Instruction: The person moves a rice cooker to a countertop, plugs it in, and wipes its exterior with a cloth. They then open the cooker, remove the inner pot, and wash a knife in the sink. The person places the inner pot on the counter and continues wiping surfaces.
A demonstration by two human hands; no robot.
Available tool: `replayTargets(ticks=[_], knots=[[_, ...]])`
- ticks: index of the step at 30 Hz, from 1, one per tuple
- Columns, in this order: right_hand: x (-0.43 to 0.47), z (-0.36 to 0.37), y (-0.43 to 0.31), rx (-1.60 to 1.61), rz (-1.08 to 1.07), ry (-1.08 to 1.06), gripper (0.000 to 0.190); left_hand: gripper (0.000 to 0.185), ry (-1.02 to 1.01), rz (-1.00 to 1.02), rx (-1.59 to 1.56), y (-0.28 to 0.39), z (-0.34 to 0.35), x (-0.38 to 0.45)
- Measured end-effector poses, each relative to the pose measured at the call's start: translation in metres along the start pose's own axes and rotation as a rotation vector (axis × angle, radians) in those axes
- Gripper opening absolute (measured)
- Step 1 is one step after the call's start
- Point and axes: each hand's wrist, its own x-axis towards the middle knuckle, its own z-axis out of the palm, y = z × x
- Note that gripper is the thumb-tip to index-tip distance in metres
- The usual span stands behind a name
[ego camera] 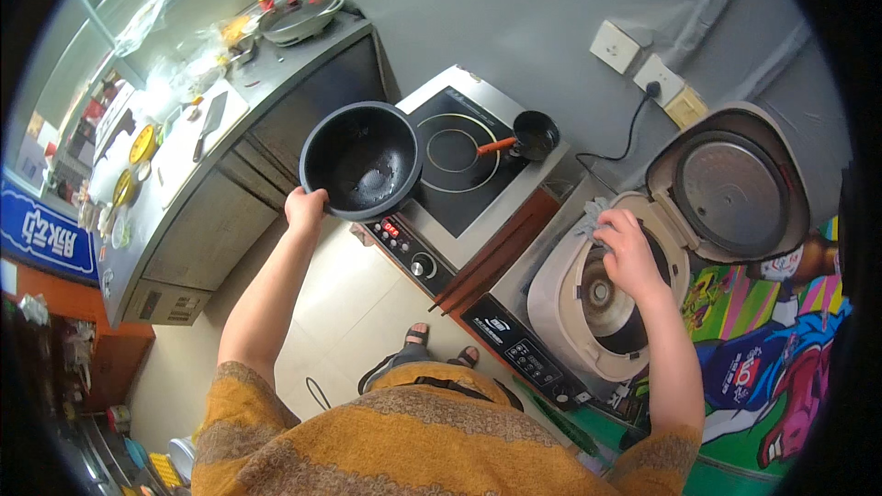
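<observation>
My left hand (306, 209) grips the rim of a dark rice cooker inner pot (365, 160), which tilts toward me and shows wet spots inside. The pot hangs beside the left edge of an induction cooktop (460, 145). Between the fingers of my right hand (628, 255) is a crumpled grey cloth (590, 219), at the rim of a beige rice cooker (561, 303). The cooker's lid (732, 186) stands raised, and its bare heating plate (601, 291) shows inside, partly hidden by my right hand and wrist.
A small dark saucepan (536, 135) with an orange handle sits on the cooktop. Wall sockets (659, 79) hold a plugged-in black cord (630, 141). On the left metal counter (303, 55), a cleaver (210, 122) lies on a white cutting board (231, 107), near a lidded pan (301, 19).
</observation>
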Motion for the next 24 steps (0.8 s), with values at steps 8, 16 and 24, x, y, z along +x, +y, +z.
replayTargets(ticks=[8, 16, 24], knots=[[-0.003, 0.003, -0.003, -0.085, 0.005, -0.009, 0.024, 0.014, -0.048, 0.077, 0.110, 0.011, 0.065, 0.045], [-0.009, 0.001, 0.030, -0.261, -0.044, 0.065, 0.027, 0.015, -0.064, 0.050, 0.144, 0.011, 0.072, 0.057], [-0.005, -0.012, 0.088, -0.158, 0.165, 0.181, 0.032, 0.036, -0.326, -0.032, -0.038, 0.012, 0.057, 0.057]])
